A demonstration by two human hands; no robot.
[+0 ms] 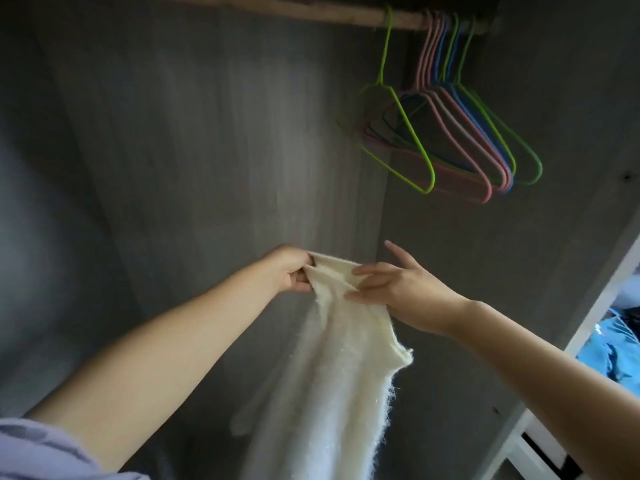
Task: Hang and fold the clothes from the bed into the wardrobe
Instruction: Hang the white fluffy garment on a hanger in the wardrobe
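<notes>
While the left hand (292, 268) curls its fingers and thumb round the top edge of a fuzzy cream garment (346, 358), its grip closed on the cloth, the right hand (398, 282) lies against the same edge with fingers stretched out nearly straight. The right grip is loose and open; its fingertips touch the fabric and the thumb side rests over the folded top. Both hands sit just below the centre of the frame, close together, with the upper band of the garment stretched between them.

From there the cream garment hangs down toward the bottom centre of the frame, its fluffy right edge catching light. Bare forearms reach in from the lower left and lower right, and a pale lilac sleeve (41, 452) shows in the lower left corner.

Behind the hands stand the grey inner walls of the wardrobe (173, 150). Along the top runs a wooden rail (277, 10). Bare hangers (460, 133) in green, pink and blue hang from it at the upper right. A white frame edge (595, 306) and some blue cloth (609, 358) show at the right.
</notes>
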